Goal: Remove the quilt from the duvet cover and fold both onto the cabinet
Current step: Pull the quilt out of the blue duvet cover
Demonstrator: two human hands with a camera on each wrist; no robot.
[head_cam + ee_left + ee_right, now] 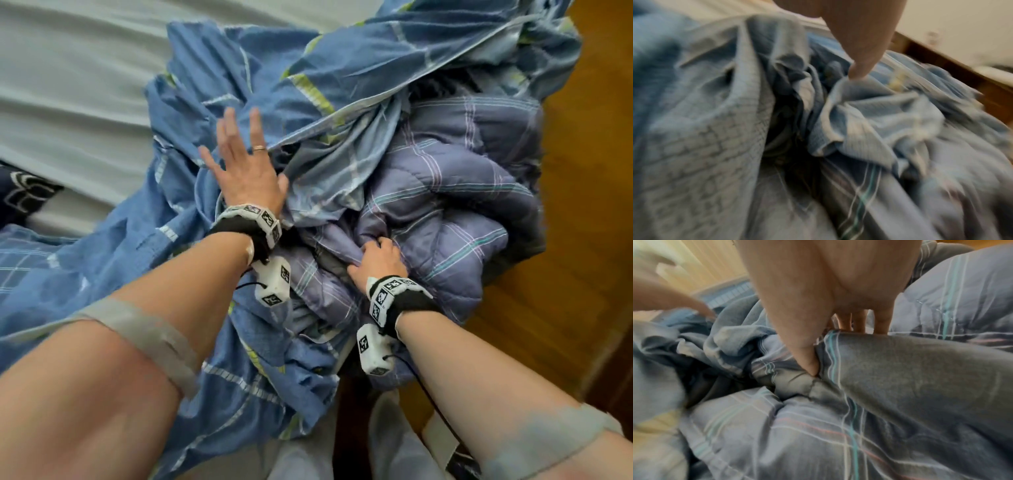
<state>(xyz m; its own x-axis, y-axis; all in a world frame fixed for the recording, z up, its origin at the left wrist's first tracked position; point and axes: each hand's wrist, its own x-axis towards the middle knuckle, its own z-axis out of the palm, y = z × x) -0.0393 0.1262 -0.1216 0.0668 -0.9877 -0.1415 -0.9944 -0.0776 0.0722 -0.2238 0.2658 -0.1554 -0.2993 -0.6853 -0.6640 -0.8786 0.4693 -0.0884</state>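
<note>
A blue duvet cover (239,85) with white and yellow-green stripes lies crumpled over the bed's edge. Bunched out of it on the right is a lavender-grey plaid quilt (455,192). My left hand (245,161) is spread with straight fingers over the cover's folds, its thumb beside a pale inner fold of the cover (859,113). My right hand (376,260) grips a thick fold of the quilt (900,369), thumb on the near side and fingers curled over the far side.
A grey-white bed sheet (68,85) stretches to the left. A dark patterned cloth (24,198) lies at the left edge. Wooden floor (589,240) runs along the right. My legs in pale trousers (387,445) stand below the bedding.
</note>
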